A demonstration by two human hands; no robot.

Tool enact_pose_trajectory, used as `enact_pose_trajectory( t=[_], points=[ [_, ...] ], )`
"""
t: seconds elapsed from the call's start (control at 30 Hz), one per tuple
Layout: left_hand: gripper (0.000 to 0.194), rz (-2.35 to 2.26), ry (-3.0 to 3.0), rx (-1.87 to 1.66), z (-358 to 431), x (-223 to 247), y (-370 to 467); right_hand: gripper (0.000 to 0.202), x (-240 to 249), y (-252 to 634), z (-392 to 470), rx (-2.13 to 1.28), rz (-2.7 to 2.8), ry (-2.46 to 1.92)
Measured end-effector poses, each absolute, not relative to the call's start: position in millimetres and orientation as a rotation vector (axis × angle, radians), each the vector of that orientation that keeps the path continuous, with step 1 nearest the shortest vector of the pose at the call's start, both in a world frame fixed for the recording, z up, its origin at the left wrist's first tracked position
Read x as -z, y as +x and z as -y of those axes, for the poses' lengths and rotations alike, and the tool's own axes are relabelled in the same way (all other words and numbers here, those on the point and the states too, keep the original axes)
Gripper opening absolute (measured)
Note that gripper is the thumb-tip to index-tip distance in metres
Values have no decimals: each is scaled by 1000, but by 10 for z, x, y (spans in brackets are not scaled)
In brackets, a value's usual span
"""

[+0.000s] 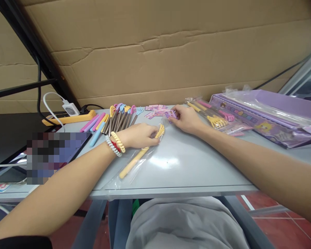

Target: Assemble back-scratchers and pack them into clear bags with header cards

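My left hand [141, 135] is closed around a yellow back scratcher [133, 164] in a clear plastic bag [142, 165]. The scratcher's finger-shaped head sticks out past my fingertips, and its handle slants toward the table's front edge. A small purple printed card [169, 115] is pinched in my right hand [186, 119], just right of the scratcher's head. Behind both hands lie more purple cards [157, 110] in a loose pile. To the left of them is a row of back scratchers [121, 119] with metal rods and colourful hand-shaped heads.
Coloured tubular handles [95, 121] lie at the left, near a yellow power strip [64, 118] and a partly pixelated flat screen [74, 148]. Bagged back scratchers [214, 116] rest at the right beside a purple printed box [264, 126]. Cardboard [155, 62] closes off the back.
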State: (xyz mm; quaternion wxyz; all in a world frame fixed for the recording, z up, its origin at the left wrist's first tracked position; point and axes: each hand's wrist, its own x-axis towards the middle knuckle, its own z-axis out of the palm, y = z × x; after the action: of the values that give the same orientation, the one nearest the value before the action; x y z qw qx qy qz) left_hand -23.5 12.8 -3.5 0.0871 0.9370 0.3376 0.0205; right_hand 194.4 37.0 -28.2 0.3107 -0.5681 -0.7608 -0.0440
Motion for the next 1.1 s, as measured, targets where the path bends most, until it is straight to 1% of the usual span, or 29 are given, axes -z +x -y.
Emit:
enact_pose_trajectory(
  t=[0.4, 0.5, 0.63, 0.73, 0.9, 1.1],
  points=[
    [25, -1023, 2770, -56, -111, 16, -226, 19, 329, 1984, -408, 153, 2083, -1488],
    [26, -1020, 2770, -60, -121, 28, -226, 16, 334, 1988, -412, 162, 2085, -1479],
    [26, -1024, 2776, -65, -131, 38, -228, 7, 322, 1979, -406, 197, 2076, -1415],
    [25, -1034, 2777, -70, -127, 34, -227, 5, 302, 1969, -400, 184, 1990, -1473],
    [25, -1074, 2744, -95, -124, 28, -220, 8, 286, 1974, -413, 123, 1884, -1590],
    [37, -1109, 2640, -121, -118, -3, -203, 19, 294, 2019, -452, 171, 1823, -1577]
  ],
)
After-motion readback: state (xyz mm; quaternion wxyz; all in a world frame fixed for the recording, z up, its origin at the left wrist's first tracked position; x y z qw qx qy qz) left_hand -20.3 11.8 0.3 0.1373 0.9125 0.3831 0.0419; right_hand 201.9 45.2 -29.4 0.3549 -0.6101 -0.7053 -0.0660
